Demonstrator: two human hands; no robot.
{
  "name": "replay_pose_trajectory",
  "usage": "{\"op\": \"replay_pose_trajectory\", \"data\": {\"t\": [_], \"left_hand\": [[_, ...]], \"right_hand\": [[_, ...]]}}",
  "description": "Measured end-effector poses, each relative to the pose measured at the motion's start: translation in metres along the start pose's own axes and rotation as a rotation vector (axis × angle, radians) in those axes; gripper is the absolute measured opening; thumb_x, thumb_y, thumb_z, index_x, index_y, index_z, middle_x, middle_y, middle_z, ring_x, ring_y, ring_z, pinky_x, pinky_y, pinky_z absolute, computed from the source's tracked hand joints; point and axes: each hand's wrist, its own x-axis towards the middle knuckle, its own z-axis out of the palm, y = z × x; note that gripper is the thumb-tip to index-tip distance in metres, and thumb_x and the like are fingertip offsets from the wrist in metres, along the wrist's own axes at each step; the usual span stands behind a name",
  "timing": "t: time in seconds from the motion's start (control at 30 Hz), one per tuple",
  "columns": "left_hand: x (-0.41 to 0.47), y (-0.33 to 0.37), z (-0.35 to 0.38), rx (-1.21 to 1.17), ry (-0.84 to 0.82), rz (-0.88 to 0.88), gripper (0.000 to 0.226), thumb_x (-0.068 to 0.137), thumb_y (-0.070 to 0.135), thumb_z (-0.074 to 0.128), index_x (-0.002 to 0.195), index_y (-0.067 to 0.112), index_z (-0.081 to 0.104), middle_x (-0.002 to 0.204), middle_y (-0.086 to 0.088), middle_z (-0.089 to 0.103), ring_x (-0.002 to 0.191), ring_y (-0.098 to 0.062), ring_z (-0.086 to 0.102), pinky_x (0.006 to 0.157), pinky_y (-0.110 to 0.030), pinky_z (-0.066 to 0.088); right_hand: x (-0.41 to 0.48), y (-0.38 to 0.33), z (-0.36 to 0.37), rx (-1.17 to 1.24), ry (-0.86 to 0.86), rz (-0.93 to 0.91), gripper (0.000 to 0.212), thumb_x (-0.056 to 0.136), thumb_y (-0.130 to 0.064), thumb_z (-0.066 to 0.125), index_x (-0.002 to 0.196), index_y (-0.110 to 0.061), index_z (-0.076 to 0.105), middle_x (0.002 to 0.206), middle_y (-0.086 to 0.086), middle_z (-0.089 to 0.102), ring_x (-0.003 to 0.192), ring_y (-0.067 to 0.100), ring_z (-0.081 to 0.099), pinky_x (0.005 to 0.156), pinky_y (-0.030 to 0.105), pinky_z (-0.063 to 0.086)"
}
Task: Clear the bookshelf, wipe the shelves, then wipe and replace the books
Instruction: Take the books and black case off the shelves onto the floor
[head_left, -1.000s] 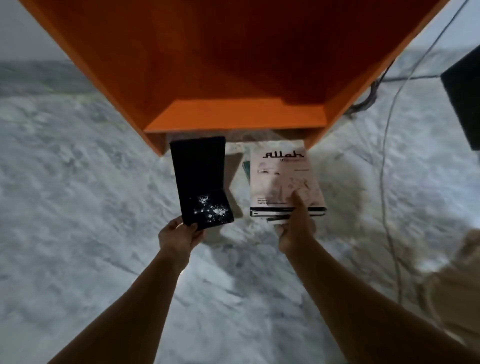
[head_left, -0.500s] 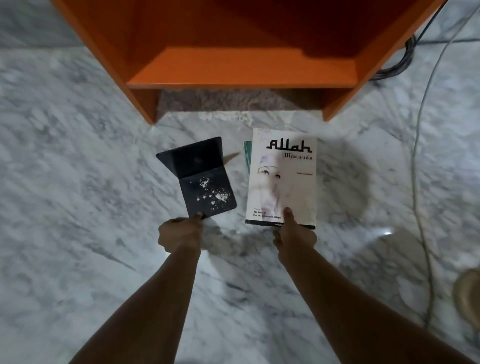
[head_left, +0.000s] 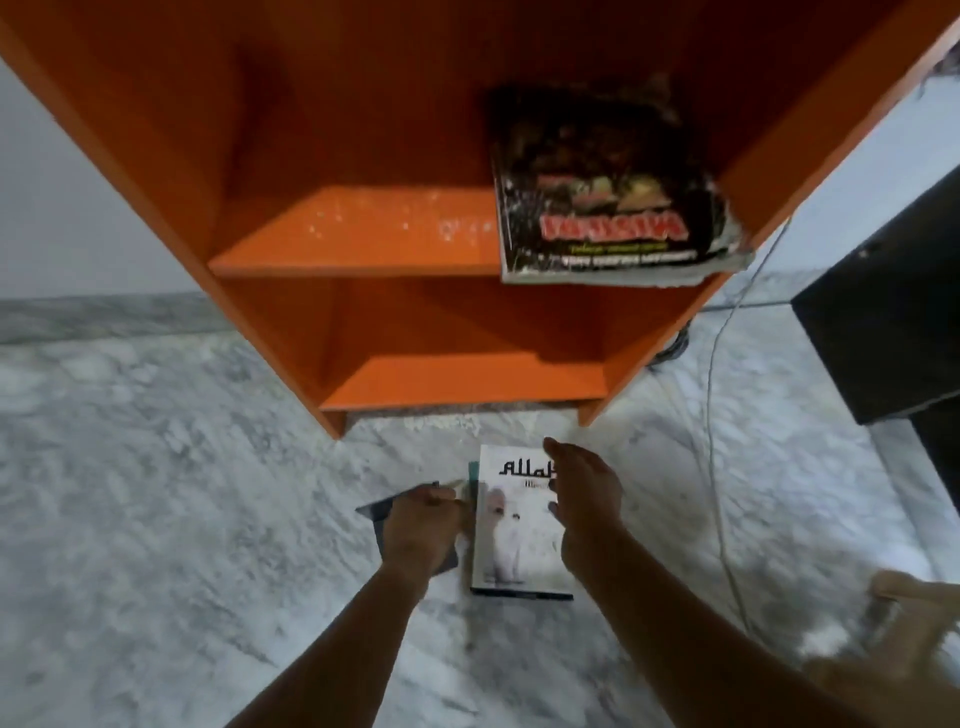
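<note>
Your right hand (head_left: 587, 499) hovered spread over the light, floppy book (head_left: 511, 545), probably best lifted by its spine; your left hand (head_left: 421, 530) gripped the bookend (head_left: 376, 512).

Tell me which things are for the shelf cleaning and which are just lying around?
For the job: orange bookshelf, dark book on its shelf, white book on the floor, black bookend in the left hand.
Just lying about: cable, black box at the right.

Dim, flat indoor light. Orange bookshelf (head_left: 363, 244): upper interior in deep shadow. Marble floor (head_left: 156, 493) left of the bookshelf smeared by motion blur; pale glare patch below-right of it. Wide-angle distortion splays bookshelf sides.
</note>
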Motion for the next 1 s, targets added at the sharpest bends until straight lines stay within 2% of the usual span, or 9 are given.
{"op": "replay_pose_trajectory", "data": {"t": [0.07,0.2,0.3,0.37,0.6,0.7,0.77,0.93,1.0], "left_hand": [[-0.021,0.055,-0.012,-0.099,-0.060,0.084,0.006,0.075,0.019,0.081,0.077,0.022,0.076,0.094,-0.005,0.076,0.094,-0.026,0.070,0.091,-0.039,0.057],[-0.059,0.146,-0.031,-0.216,-0.135,0.234,0.009,0.089,0.015,0.071,0.096,0.022,0.070,0.108,-0.002,0.072,0.106,-0.025,0.063,0.089,-0.039,0.051],[-0.083,0.192,-0.040,-0.232,-0.206,0.276,0.007,0.096,0.026,0.061,0.092,0.026,0.066,0.101,0.006,0.068,0.107,-0.024,0.061,0.091,-0.041,0.047],[-0.089,0.207,-0.044,-0.212,-0.248,0.242,0.010,0.097,0.038,0.058,0.093,0.030,0.064,0.102,0.008,0.066,0.108,-0.024,0.060,0.094,-0.042,0.046],[-0.097,0.235,-0.050,-0.245,-0.348,0.146,0.054,0.091,0.059,0.059,0.127,0.020,0.058,0.116,-0.007,0.069,0.106,-0.027,0.065,0.096,-0.043,0.052],[-0.118,0.252,-0.055,-0.552,-0.509,0.057,0.043,0.096,0.041,0.062,0.121,0.005,0.064,0.110,-0.016,0.074,0.097,-0.027,0.072,0.095,-0.037,0.058],[-0.137,0.265,-0.059,-0.707,-0.552,0.053,0.026,0.099,0.017,0.059,0.116,-0.004,0.063,0.097,-0.019,0.076,0.084,-0.026,0.075,0.078,-0.031,0.063],[-0.185,0.287,-0.076,-0.715,-0.449,0.091,0.020,0.098,0.002,0.057,0.115,-0.009,0.060,0.099,-0.019,0.071,0.080,-0.023,0.073,0.059,-0.025,0.060],[-0.205,0.292,-0.087,-0.693,-0.398,0.109,0.015,0.099,0.003,0.057,0.109,-0.008,0.062,0.087,-0.016,0.071,0.068,-0.021,0.073,0.055,-0.024,0.059]], "right_hand": [[-0.024,-0.054,0.000,0.085,-0.080,-0.014,0.015,0.090,-0.019,0.067,0.105,-0.017,0.071,0.110,0.003,0.069,0.109,0.025,0.063,0.100,0.046,0.050],[-0.055,-0.133,0.001,0.278,-0.181,-0.063,0.014,0.089,-0.008,0.052,0.085,-0.016,0.063,0.110,0.007,0.068,0.108,0.024,0.067,0.099,0.045,0.049],[-0.063,-0.175,0.001,0.397,-0.241,-0.062,0.013,0.094,-0.011,0.052,0.103,-0.015,0.061,0.130,0.012,0.062,0.117,0.031,0.063,0.101,0.048,0.051],[-0.063,-0.194,0.003,0.476,-0.214,0.029,0.031,0.095,-0.018,0.062,0.124,-0.009,0.057,0.137,0.021,0.058,0.118,0.035,0.063,0.095,0.044,0.056],[-0.077,-0.213,0.004,0.412,-0.084,0.065,0.051,0.089,-0.017,0.076,0.133,-0.003,0.055,0.126,0.025,0.067,0.098,0.031,0.074,0.070,0.028,0.064],[-0.104,-0.223,-0.009,0.399,-0.093,0.052,0.047,0.089,-0.014,0.076,0.129,-0.002,0.054,0.121,0.022,0.067,0.091,0.029,0.073,0.061,0.031,0.064],[-0.121,-0.229,-0.020,0.337,-0.138,0.039,0.049,0.090,-0.021,0.077,0.130,-0.004,0.053,0.118,0.018,0.070,0.083,0.021,0.075,0.054,0.029,0.056],[-0.183,-0.269,-0.048,0.075,-0.018,-0.097,0.046,0.088,-0.043,0.076,0.110,-0.005,0.063,0.088,0.006,0.070,0.065,0.016,0.064,0.048,0.025,0.048],[-0.216,-0.294,-0.058,0.210,-0.017,-0.101,0.039,0.090,-0.043,0.072,0.106,-0.009,0.062,0.093,0.006,0.069,0.070,0.017,0.064,0.052,0.026,0.048]]}}
